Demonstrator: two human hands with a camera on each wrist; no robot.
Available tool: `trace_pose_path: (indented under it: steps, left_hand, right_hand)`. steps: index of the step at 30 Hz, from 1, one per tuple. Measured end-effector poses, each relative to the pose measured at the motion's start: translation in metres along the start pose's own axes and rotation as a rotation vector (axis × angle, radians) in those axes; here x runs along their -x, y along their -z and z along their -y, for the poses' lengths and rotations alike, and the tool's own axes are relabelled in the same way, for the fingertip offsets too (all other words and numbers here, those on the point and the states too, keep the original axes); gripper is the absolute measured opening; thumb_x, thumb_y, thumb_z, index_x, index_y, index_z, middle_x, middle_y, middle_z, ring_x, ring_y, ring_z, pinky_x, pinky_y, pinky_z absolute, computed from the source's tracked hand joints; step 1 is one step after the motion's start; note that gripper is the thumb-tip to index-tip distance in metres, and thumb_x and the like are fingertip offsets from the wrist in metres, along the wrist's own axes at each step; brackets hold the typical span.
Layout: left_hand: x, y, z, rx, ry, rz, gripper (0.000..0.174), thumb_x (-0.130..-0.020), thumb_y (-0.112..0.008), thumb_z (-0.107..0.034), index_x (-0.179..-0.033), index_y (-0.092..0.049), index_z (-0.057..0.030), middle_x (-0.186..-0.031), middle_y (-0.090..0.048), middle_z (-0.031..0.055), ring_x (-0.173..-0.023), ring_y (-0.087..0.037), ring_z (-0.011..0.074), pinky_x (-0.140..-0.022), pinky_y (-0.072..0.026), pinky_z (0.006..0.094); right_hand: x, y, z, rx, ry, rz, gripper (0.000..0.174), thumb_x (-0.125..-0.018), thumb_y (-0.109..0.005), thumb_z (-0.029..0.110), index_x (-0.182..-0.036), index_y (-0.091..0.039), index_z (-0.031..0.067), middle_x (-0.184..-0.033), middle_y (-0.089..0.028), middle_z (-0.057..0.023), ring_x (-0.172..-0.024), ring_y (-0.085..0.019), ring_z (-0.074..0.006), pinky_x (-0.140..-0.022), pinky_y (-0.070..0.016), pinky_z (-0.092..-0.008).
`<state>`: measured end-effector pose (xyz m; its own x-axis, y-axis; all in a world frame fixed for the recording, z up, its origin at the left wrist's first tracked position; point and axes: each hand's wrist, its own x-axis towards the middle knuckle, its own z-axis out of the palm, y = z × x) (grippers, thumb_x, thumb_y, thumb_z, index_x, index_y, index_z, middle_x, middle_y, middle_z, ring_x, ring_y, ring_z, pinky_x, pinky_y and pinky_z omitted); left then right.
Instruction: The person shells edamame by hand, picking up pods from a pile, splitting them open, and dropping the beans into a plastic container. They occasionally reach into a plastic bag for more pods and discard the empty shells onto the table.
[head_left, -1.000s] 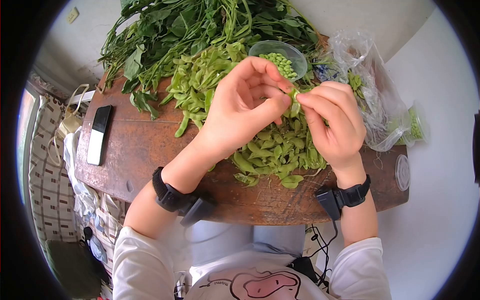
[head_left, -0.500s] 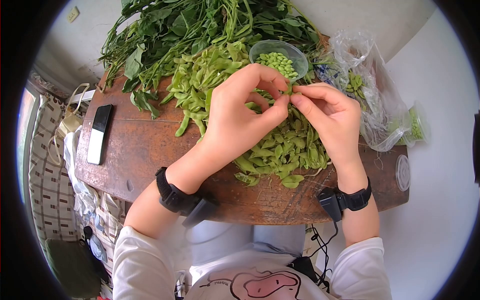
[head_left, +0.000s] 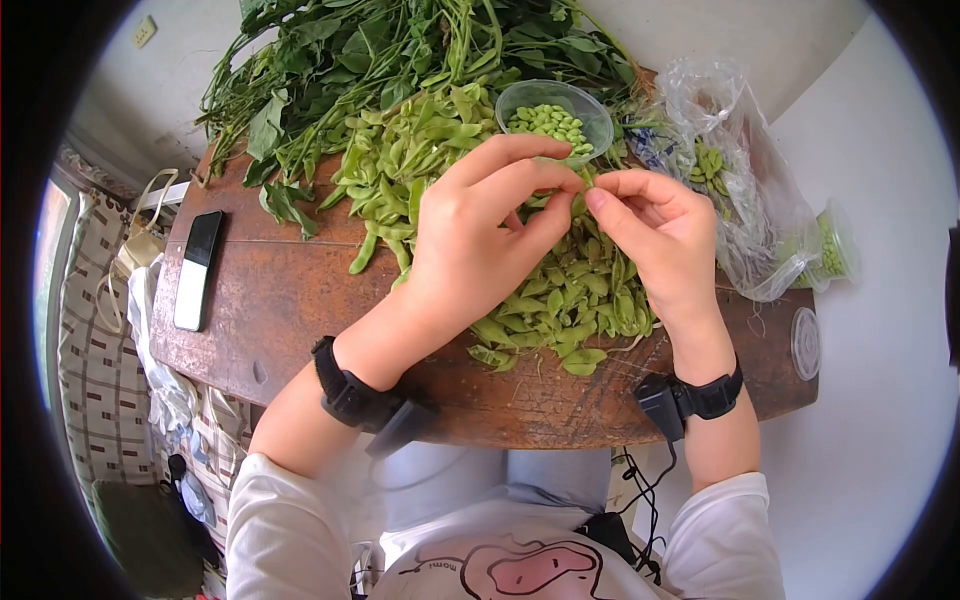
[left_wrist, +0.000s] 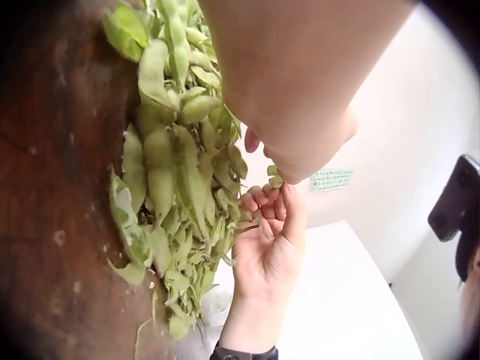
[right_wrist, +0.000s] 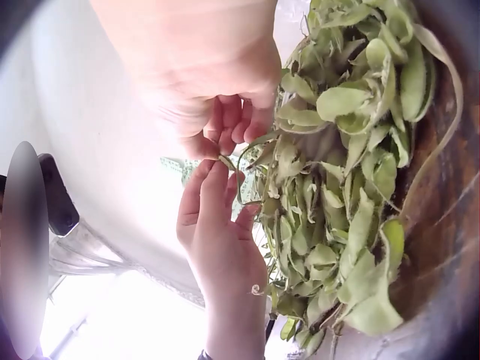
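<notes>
My left hand [head_left: 465,235] and right hand [head_left: 668,235] meet fingertip to fingertip above the table. Between them they pinch a small green bean pod [left_wrist: 275,178], mostly covered by the fingers. In the right wrist view a thin green strip of the pod [right_wrist: 227,162] shows at the fingertips. Below the hands lies a heap of flattened pod shells [head_left: 570,305]. Just behind them stands a clear plastic bowl [head_left: 599,112] with shelled green beans [head_left: 548,121] in it. Plump whole pods [head_left: 385,200] are heaped behind the left hand.
Leafy bean stalks [head_left: 350,55] cover the back of the wooden table [head_left: 290,300]. A phone [head_left: 199,270] lies at the left. On the right are a clear plastic bag [head_left: 745,220], a tub of beans [head_left: 832,248] and a round clear lid [head_left: 805,345].
The right hand has turned so its thumb lies on top, and both hands have drawn close together around the pod. The left index finger has shifted forward and down onto the pod.
</notes>
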<state>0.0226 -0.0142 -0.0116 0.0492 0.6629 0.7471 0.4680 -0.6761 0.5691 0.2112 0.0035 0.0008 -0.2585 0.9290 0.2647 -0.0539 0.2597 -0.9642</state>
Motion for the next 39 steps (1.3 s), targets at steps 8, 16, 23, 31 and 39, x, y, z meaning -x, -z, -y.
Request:
trace_pose_path:
  steps: [8, 16, 23, 31, 39]
  left_hand:
    - [-0.002, 0.000, 0.000, 0.077, 0.079, 0.056, 0.014, -0.085, -0.074, 0.001, -0.098, -0.073, -0.0042, -0.119, -0.072, 0.0074, -0.091, -0.069, 0.0112, -0.060, -0.0517, 0.0213]
    - [-0.002, -0.003, 0.001, 0.072, 0.027, 0.043, 0.015, -0.081, -0.074, -0.004, -0.091, -0.064, -0.0033, -0.115, -0.068, 0.0083, -0.075, -0.067, 0.0174, -0.057, -0.0528, 0.0288]
    - [-0.002, -0.001, 0.006, 0.060, 0.037, 0.020, 0.011, -0.085, -0.070, 0.000, -0.092, -0.063, -0.0028, -0.117, -0.066, 0.0058, -0.076, -0.058, 0.0056, -0.057, -0.0444, 0.0203]
    - [-0.008, 0.003, 0.024, -0.215, -0.001, -0.096, 0.013, -0.083, -0.074, -0.002, -0.093, -0.068, -0.0060, -0.109, -0.067, 0.0025, -0.077, -0.055, 0.0116, -0.066, -0.0453, 0.0245]
    - [-0.014, 0.001, 0.043, -0.452, -0.054, -0.142, 0.012, -0.083, -0.076, -0.008, -0.094, -0.073, -0.0073, -0.110, -0.069, 0.0035, -0.106, -0.056, 0.0277, -0.093, -0.0445, 0.0384]
  right_hand:
    - [0.000, 0.000, -0.002, 0.031, 0.041, 0.000, 0.013, -0.092, -0.075, 0.004, -0.103, -0.073, -0.0045, -0.094, -0.072, -0.0028, -0.083, -0.064, -0.0054, -0.073, -0.0528, -0.0212]
    - [0.001, -0.002, 0.000, 0.056, 0.017, 0.007, 0.013, -0.093, -0.073, 0.003, -0.103, -0.073, -0.0051, -0.094, -0.072, -0.0028, -0.083, -0.065, -0.0057, -0.073, -0.0530, -0.0208]
    - [-0.007, 0.001, -0.012, 0.346, 0.212, -0.081, 0.012, -0.091, -0.071, 0.001, -0.102, -0.075, -0.0019, -0.088, -0.069, -0.0042, -0.076, -0.062, -0.0080, -0.068, -0.0496, -0.0240]
    - [-0.006, -0.001, -0.007, 0.464, 0.273, -0.112, 0.015, -0.091, -0.069, 0.001, -0.105, -0.075, -0.0011, -0.085, -0.066, -0.0048, -0.072, -0.058, -0.0100, -0.066, -0.0471, -0.0246]
    - [-0.005, -0.001, -0.004, 0.498, 0.292, -0.160, 0.014, -0.092, -0.069, 0.002, -0.105, -0.075, 0.0003, -0.086, -0.068, -0.0042, -0.072, -0.056, -0.0104, -0.067, -0.0460, -0.0254]
